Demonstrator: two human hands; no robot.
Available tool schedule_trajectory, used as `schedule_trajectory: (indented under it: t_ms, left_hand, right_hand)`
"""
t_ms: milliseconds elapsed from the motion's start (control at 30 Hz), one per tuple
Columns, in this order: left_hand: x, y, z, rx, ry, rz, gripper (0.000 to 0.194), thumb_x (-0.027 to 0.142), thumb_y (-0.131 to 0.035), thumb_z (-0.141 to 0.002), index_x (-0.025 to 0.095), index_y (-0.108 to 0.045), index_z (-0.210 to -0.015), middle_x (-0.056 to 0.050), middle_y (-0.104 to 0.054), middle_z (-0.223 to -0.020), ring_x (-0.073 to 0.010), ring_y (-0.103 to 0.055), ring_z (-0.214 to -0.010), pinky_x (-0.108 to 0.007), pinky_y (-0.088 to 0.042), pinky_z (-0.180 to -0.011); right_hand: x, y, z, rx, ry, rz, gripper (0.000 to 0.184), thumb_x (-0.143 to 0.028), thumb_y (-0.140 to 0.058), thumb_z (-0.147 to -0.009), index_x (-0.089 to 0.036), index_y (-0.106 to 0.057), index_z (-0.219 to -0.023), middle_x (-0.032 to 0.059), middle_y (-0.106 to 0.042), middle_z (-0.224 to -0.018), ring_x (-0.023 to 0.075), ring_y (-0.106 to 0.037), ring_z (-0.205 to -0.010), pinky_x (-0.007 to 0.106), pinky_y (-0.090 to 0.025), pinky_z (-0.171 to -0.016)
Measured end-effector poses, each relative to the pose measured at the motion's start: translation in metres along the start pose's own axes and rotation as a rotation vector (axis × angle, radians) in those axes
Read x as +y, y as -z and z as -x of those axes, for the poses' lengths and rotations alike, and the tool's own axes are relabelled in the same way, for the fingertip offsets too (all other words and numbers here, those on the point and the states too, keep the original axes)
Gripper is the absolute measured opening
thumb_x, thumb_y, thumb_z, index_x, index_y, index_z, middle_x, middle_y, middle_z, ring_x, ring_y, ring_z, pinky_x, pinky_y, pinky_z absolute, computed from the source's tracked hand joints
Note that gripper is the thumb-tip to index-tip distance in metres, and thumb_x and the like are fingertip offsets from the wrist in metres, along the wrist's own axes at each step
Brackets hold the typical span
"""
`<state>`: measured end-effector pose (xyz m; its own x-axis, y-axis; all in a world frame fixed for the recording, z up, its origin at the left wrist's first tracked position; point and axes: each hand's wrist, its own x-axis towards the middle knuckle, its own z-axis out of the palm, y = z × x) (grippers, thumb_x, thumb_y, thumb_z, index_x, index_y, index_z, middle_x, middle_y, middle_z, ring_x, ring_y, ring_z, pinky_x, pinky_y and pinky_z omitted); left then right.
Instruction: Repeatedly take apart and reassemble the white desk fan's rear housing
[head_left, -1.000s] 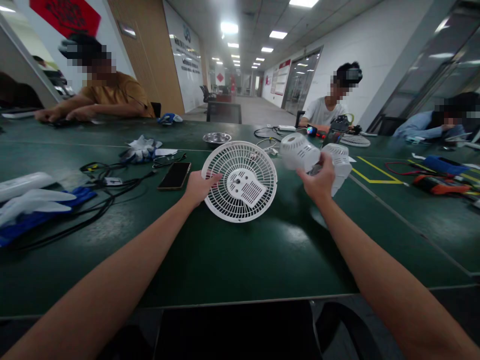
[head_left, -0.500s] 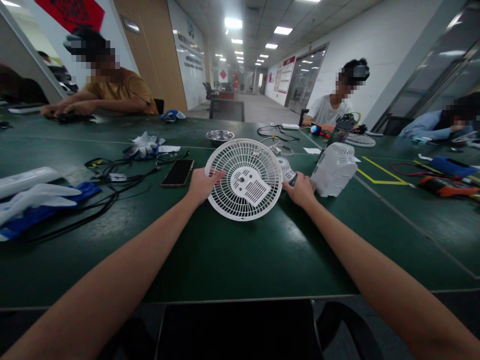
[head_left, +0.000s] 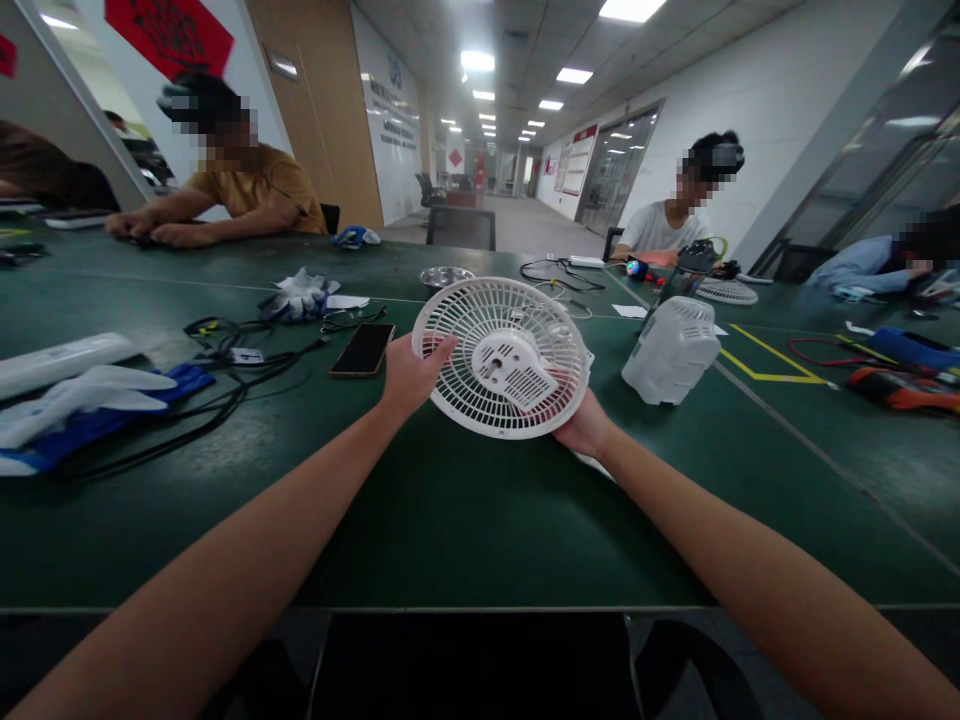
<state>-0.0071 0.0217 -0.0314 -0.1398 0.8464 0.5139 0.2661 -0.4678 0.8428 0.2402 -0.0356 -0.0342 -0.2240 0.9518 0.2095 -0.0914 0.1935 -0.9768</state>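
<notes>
A round white fan grille (head_left: 501, 355) with a barcode label at its hub is held tilted above the green table (head_left: 450, 510). My left hand (head_left: 411, 372) grips its left rim, thumb on the front. My right hand (head_left: 583, 428) is under the grille's lower right edge, its fingers hidden behind the grille. A white fan housing (head_left: 672, 349) stands on the table to the right, apart from my hands.
A black phone (head_left: 364, 348), black cables (head_left: 225, 365), white gloves (head_left: 298, 296) and a metal bowl (head_left: 445, 277) lie to the left and behind. Blue and white items (head_left: 75, 400) rest at far left. Three people sit at the far side. Tools (head_left: 900, 385) lie right.
My right hand set the white fan housing down on the table, then moved under the grille's lower right edge. The grille has been raised and tilted flatter.
</notes>
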Motion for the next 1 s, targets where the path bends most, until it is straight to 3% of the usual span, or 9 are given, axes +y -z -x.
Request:
schedule_trajectory:
  t_ms: [100, 200, 300, 433, 567, 667, 767, 867, 1000]
  left_hand:
    - [-0.015, -0.001, -0.008, -0.147, 0.098, 0.137, 0.029, 0.032, -0.065, -0.078, 0.015, -0.070, -0.101, -0.008, -0.074, -0.101, -0.0226, -0.068, -0.089, -0.034, -0.055, -0.079]
    - [-0.034, 0.004, -0.018, -0.257, 0.479, 0.391, 0.029, 0.028, -0.051, -0.079, 0.013, -0.068, -0.097, -0.011, -0.073, -0.096, -0.0216, -0.068, -0.079, -0.034, -0.056, -0.070]
    - [-0.042, 0.011, -0.023, -0.334, 0.712, 0.555, 0.040, 0.043, -0.044, -0.088, 0.010, -0.067, -0.095, -0.016, -0.073, -0.087, -0.0250, -0.069, -0.074, -0.039, -0.057, -0.067]
    - [-0.039, 0.014, -0.021, -0.434, 0.821, 0.565, 0.047, 0.055, -0.054, -0.090, 0.010, -0.067, -0.097, -0.016, -0.073, -0.085, -0.0250, -0.071, -0.071, -0.037, -0.058, -0.064]
    - [-0.038, 0.009, -0.019, -0.454, 0.779, 0.454, 0.023, 0.028, -0.075, -0.081, 0.013, -0.067, -0.097, -0.010, -0.072, -0.080, -0.0193, -0.070, -0.065, -0.030, -0.056, -0.060]
    - [-0.037, 0.005, -0.018, -0.391, 0.713, 0.381, 0.030, 0.020, -0.080, -0.077, 0.014, -0.066, -0.102, -0.008, -0.072, -0.083, -0.0175, -0.070, -0.066, -0.029, -0.056, -0.060]
    - [-0.033, 0.004, -0.016, -0.391, 0.680, 0.365, 0.035, 0.023, -0.080, -0.077, 0.015, -0.064, -0.106, -0.008, -0.073, -0.085, -0.0174, -0.070, -0.067, -0.029, -0.056, -0.061]
    - [-0.029, 0.004, -0.014, -0.396, 0.620, 0.320, 0.035, 0.026, -0.079, -0.078, 0.016, -0.063, -0.108, -0.007, -0.072, -0.085, -0.0172, -0.069, -0.068, -0.029, -0.055, -0.062]
    - [-0.029, 0.003, -0.012, -0.379, 0.504, 0.208, 0.028, 0.029, -0.076, -0.080, 0.017, -0.063, -0.102, -0.004, -0.071, -0.083, -0.0171, -0.068, -0.069, -0.028, -0.053, -0.062]
  right_hand:
    - [-0.005, 0.012, -0.002, 0.142, 0.049, -0.025, 0.041, -0.060, -0.057, -0.085, -0.030, -0.061, -0.114, 0.0023, -0.071, -0.101, 0.0257, -0.068, -0.096, 0.044, -0.058, -0.081]
    - [-0.009, 0.026, 0.000, 0.242, 0.126, 0.152, 0.051, -0.053, -0.070, -0.079, -0.029, -0.056, -0.122, 0.0019, -0.069, -0.098, 0.0229, -0.066, -0.084, 0.041, -0.056, -0.078]
    - [-0.010, 0.033, 0.005, 0.223, 0.204, 0.360, 0.058, -0.047, -0.075, -0.077, -0.029, -0.055, -0.128, 0.0028, -0.067, -0.097, 0.0225, -0.064, -0.085, 0.041, -0.054, -0.080]
    - [-0.008, 0.029, 0.010, 0.133, 0.288, 0.567, 0.060, -0.047, -0.076, -0.078, -0.030, -0.053, -0.130, 0.0056, -0.067, -0.110, 0.0264, -0.063, -0.103, 0.045, -0.050, -0.093]
    - [-0.007, 0.027, 0.008, -0.003, 0.328, 0.715, 0.064, -0.048, -0.079, -0.075, -0.028, -0.053, -0.130, 0.0089, -0.066, -0.119, 0.0298, -0.063, -0.105, 0.048, -0.049, -0.094]
    - [-0.006, 0.033, 0.004, -0.047, 0.341, 0.770, 0.063, -0.051, -0.074, -0.079, -0.029, -0.051, -0.133, 0.0087, -0.065, -0.119, 0.0294, -0.062, -0.104, 0.048, -0.049, -0.094]
    - [-0.002, 0.048, -0.005, 0.118, 0.399, 0.844, 0.055, -0.048, -0.065, -0.087, -0.029, -0.049, -0.136, 0.0092, -0.062, -0.124, 0.0290, -0.059, -0.110, 0.049, -0.047, -0.098]
    - [0.005, 0.070, -0.018, 0.334, 0.429, 1.013, 0.063, -0.041, -0.072, -0.080, -0.025, -0.050, -0.136, 0.0129, -0.055, -0.134, 0.0333, -0.052, -0.122, 0.054, -0.040, -0.106]
    - [0.017, 0.096, -0.033, 0.358, 0.312, 1.082, 0.081, -0.033, -0.078, -0.067, -0.023, -0.045, -0.141, 0.0135, -0.054, -0.138, 0.0359, -0.050, -0.125, 0.058, -0.037, -0.108]
